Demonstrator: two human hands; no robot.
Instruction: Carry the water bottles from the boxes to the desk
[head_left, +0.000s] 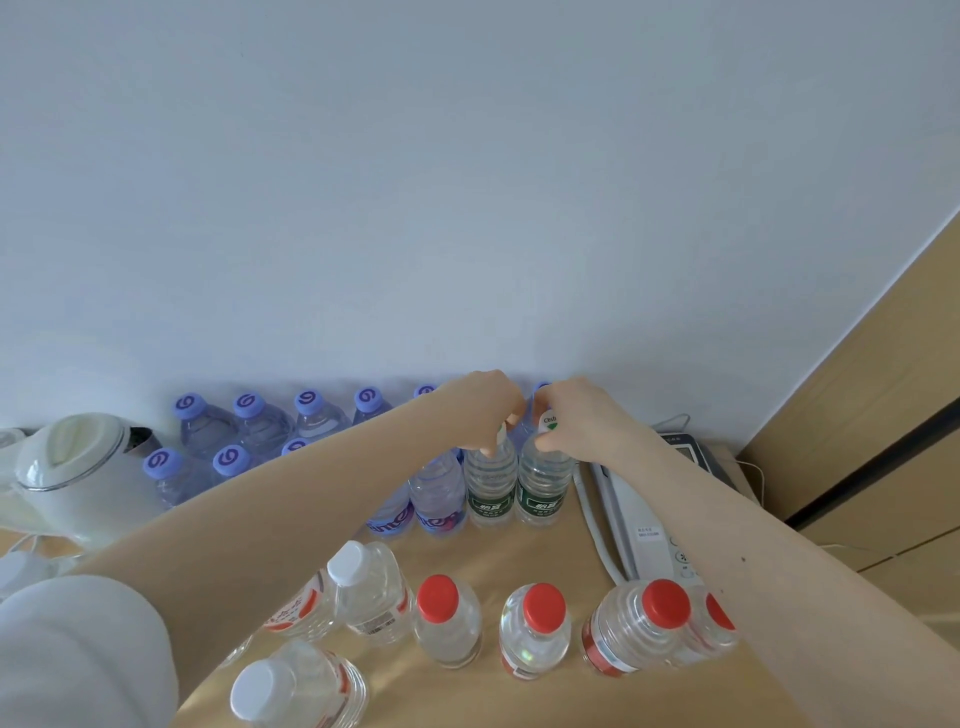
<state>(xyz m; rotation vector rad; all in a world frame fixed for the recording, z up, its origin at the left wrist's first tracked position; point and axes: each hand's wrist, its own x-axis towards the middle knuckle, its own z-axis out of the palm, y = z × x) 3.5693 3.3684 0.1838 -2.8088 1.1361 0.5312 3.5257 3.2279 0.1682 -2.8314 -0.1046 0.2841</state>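
I watched the left grip (488, 410), a bare hand, curl its fingers around the top of 1 green-label bottle (491, 483). The right grip (576, 415) pinched the white cap of the second green-label bottle (543, 483) just beside it. Both grips were closed on their bottles.

The 2 bottles stood straight up, long side going up and down, caps at the top. Their bottoms looked to be on the tan surface (519, 551), near the back by the white wall (467, 182). The 2 stood side by side, very close. Each was clear with ridges, water inside, and a dark green label low down with white writing.

To their left stood the purple-cap bottles (249, 421) in 2 rows along the wall. Closer to me stood the red-cap bottles (447, 623) and the white-cap bottles (369, 587), all upright. A white kettle (78, 467) sat at the far left. A grey phone (639, 514) lay just right of the green-label bottles.
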